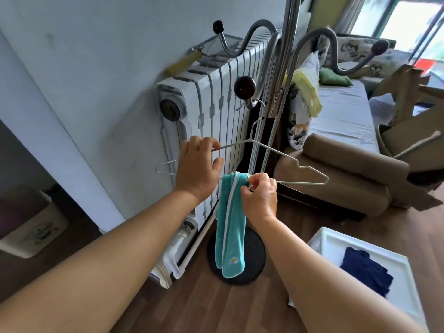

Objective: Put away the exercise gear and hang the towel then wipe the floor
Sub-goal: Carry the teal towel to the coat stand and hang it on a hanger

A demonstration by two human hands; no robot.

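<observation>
My left hand (197,168) grips the wire hanger (242,162), fingers curled on its upper arm; my right hand (260,196) pinches the teal towel (230,227). It drapes over the lower bar.

Thin bare-metal wire hanger (264,146); soft teal terry-cloth towel (230,227); matt wood-grain floor (216,308).

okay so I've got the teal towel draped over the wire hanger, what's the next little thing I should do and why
Probably slide the towel toward the middle of the hanger's bottom bar. It hangs bunched where your right hand pinches it, while your left hand grips the hanger on the other arm. The hanger already hooks on the coat stand's peg, so centring should keep it from tipping.
</observation>
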